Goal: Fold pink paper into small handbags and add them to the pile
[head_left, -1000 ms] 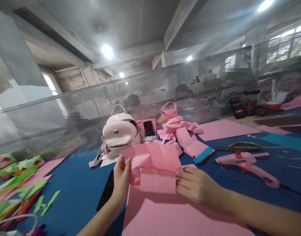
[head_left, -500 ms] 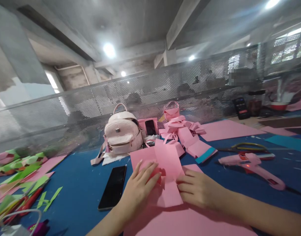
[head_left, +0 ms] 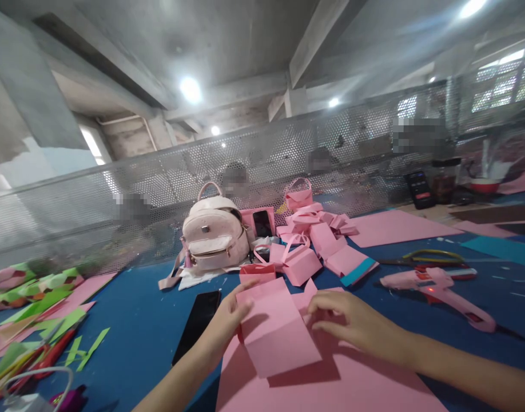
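Note:
A folded pink paper piece (head_left: 276, 326) lies tilted on a large pink sheet (head_left: 331, 383) on the blue table. My left hand (head_left: 222, 329) grips its left edge, thumb on top and fingers curled behind. My right hand (head_left: 352, 323) pinches its right edge with bent fingers. A black phone (head_left: 198, 323) lies just left of my left hand.
A pink backpack (head_left: 213, 234) and a pile of finished pink paper bags (head_left: 316, 234) stand behind. A pink glue gun (head_left: 438, 289) and scissors (head_left: 429, 257) lie to the right. Green and pink paper scraps (head_left: 39, 320) cover the left. A metal mesh screen (head_left: 288, 154) closes off the far side, with people behind it.
The pink piece went from held up and unfolded, to pressed flat under both palms, to folded into a narrower flap that both hands now grip at its edges.

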`<move>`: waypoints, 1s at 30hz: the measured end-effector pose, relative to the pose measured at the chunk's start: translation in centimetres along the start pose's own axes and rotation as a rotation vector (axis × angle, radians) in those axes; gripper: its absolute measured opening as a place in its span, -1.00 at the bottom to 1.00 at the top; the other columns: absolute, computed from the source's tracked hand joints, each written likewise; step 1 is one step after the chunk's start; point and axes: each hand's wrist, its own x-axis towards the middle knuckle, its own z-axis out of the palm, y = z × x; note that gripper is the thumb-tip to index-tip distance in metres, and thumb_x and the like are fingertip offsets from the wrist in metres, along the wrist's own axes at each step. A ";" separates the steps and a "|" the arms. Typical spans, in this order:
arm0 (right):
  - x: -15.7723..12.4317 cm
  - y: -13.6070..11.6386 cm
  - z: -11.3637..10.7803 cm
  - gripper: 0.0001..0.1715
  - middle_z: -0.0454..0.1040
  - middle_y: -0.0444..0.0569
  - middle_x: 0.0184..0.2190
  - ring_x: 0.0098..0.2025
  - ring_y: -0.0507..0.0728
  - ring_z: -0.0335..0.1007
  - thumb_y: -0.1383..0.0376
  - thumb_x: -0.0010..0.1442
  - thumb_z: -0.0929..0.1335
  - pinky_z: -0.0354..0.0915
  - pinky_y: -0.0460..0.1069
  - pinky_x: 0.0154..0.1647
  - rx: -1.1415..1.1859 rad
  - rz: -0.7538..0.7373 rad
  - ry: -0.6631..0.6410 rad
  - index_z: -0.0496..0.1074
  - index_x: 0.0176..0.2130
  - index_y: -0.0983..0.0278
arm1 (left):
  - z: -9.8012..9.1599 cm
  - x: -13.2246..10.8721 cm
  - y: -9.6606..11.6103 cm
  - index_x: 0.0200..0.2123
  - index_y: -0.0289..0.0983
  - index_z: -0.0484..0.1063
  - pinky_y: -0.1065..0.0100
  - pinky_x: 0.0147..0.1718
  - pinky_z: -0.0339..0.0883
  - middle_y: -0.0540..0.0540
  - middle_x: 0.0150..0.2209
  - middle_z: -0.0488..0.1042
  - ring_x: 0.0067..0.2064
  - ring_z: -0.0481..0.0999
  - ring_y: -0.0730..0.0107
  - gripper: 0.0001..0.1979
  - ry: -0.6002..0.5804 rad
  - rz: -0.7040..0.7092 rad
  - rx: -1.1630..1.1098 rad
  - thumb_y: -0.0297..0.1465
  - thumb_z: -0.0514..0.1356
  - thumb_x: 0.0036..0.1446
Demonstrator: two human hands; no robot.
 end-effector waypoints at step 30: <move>2.4 -2.2 -4.3 -0.58 0.47 -0.09 -0.31 -0.28 0.03 0.40 0.01 0.11 0.44 0.27 -0.11 -0.26 0.823 0.282 -0.103 0.47 -0.21 0.30 | -1.4 0.8 -0.4 0.05 -0.22 0.40 0.44 -0.46 0.38 -0.09 -0.27 0.60 -0.40 0.55 0.36 -0.43 0.280 0.113 0.019 -0.27 0.39 -0.06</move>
